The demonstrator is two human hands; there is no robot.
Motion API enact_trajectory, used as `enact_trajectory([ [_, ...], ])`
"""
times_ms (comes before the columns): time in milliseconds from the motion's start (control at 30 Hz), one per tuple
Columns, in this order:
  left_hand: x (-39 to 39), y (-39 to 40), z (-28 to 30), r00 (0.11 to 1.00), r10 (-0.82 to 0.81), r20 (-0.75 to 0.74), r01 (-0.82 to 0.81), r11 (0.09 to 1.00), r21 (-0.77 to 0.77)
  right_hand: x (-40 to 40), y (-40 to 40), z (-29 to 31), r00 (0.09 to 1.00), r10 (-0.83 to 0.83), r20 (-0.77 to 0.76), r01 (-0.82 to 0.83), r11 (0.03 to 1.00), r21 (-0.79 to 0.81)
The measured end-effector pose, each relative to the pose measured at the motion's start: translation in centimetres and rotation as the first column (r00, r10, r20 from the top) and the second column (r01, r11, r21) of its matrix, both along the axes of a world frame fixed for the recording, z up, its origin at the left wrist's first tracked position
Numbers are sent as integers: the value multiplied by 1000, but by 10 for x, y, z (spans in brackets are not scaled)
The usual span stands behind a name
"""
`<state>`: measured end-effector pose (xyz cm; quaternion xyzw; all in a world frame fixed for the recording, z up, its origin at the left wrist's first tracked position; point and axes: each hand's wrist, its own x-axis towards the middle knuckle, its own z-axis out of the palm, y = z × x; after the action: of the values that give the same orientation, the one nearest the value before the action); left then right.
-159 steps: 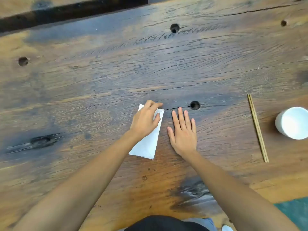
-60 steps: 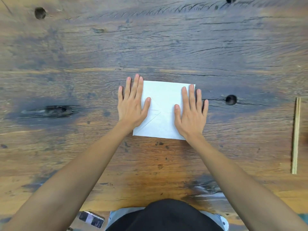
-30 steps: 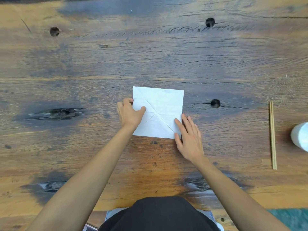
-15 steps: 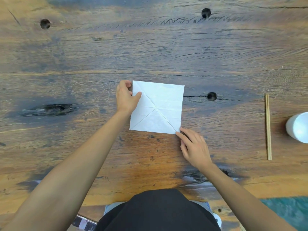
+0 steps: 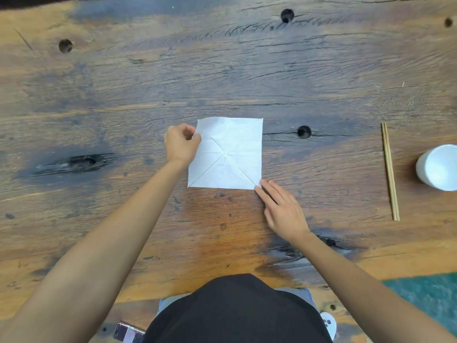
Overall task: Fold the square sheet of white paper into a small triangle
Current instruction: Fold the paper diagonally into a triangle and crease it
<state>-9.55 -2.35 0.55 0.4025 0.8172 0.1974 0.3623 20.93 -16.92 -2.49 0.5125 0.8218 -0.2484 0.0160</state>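
Square white paper sheet lies unfolded between two hands

Square white paper sheet [image 5: 230,154], creased with diagonals, lies flat on the weathered wooden table [image 5: 222,70]. The left hand [image 5: 181,144] pinches its far-left corner; the right hand [image 5: 282,209], fingers spread, touches its near-right corner.

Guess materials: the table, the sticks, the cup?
Table: rough old wood, matte; grain, cracks and knot holes show. Sticks: pale, thin, likely bamboo or wood. Cup: plain matte white, foam or paper; cannot tell which.

Wooden table [image 5: 222,70] bears paper [image 5: 232,154], chopsticks [image 5: 390,172], cup [image 5: 439,167].
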Motion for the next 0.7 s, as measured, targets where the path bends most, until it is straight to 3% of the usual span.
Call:
enact_trajectory([
  [133,16,-26,22,974,-186,-126,202,971,128,-3,-3,1,1000,-18,-3,18,1000,-10],
  [300,46,-65,38,861,-387,-329,462,865,193,-2,-7,-2,1000,-15,-5,15,1000,-24],
  [433,64,-77,38,797,-446,-408,551,814,185,0,-8,-5,998,-17,-54,14,998,-61],
  [700,89,-87,27,694,-546,-470,681,710,179,10,-24,-6,970,-192,-151,188,981,-44],
])
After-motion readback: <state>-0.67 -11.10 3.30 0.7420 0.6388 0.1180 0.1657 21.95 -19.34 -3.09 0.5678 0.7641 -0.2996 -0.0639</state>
